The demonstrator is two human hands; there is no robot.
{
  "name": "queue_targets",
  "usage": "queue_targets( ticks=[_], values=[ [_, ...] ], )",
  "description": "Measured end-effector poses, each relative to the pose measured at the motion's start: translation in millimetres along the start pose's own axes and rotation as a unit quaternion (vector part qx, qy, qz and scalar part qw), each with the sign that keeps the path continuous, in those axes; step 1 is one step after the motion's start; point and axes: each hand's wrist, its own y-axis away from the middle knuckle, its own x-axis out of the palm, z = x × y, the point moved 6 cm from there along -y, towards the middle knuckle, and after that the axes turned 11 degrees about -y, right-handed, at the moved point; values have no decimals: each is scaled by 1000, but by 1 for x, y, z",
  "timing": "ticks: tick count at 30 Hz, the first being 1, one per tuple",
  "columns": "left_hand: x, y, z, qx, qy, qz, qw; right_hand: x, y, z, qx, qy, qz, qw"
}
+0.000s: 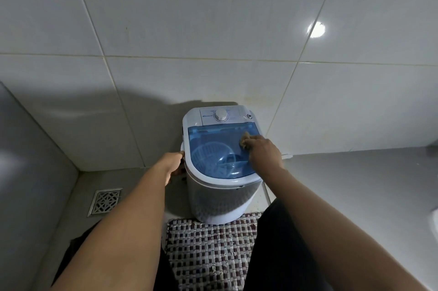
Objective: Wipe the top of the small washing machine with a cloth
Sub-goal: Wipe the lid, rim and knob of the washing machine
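Two hands were at work on the small washing machine, which stood on the floor against the tiled wall. The right hand was bunched over a yellowish cloth, pressing it flat on the far right part of the blue see-through lid. The left hand was curled round the machine's left side, where a handle seemed to be; its fingers were hidden behind the white rim, so how tightly they gripped could not be told.

That cloth looked soft and limp, best held bunched under the palm. The machine was probably light plastic and might slide on tile, so steadying it from the side made sense. The lid looked thin, smooth and likely slippery, wanting only gentle pressure.

Most of the cloth lay hidden beneath the right hand. Beyond it, the dial panel's lettering was too small to read. Nearer the person, a woven mat was partly covered by dark-clothed legs; left of the left hand sat a floor drain.
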Motion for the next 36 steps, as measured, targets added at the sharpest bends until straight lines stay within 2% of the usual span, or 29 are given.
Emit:
queue_targets(
  ticks=[3,5,8,12,15,19,22,25,29,36],
  values=[
    [4,8,-4,8,17,5,1000,5,41,10,-39,8,-58,998],
    [3,4,-2,5,11,6,1000,11,66,22,-85,-32,-89,992],
    [-1,-5,1,6,17,4,1000,27,83,42,-152,-87,-76,982],
    [2,0,-1,7,14,13,1000,41,80,58,-242,-84,-31,966],
    [2,4,-4,11,-7,9,1000,32,56,38,-217,-60,-22,974],
    [1,6,-7,9,-9,-6,1000,3,13,13,-107,-26,-11,994],
    [0,3,-4,5,-16,-5,1000,-9,-16,15,-35,-2,-3,999],
    [-2,-3,-5,15,-22,-8,1000,-9,-37,35,-14,-24,-13,1000],
    [-2,-4,-4,20,-26,-10,999,5,-51,74,-31,-40,1,999],
    [-7,-4,2,3,-26,-19,999,53,-69,168,-168,2,65,984]
  ],
)
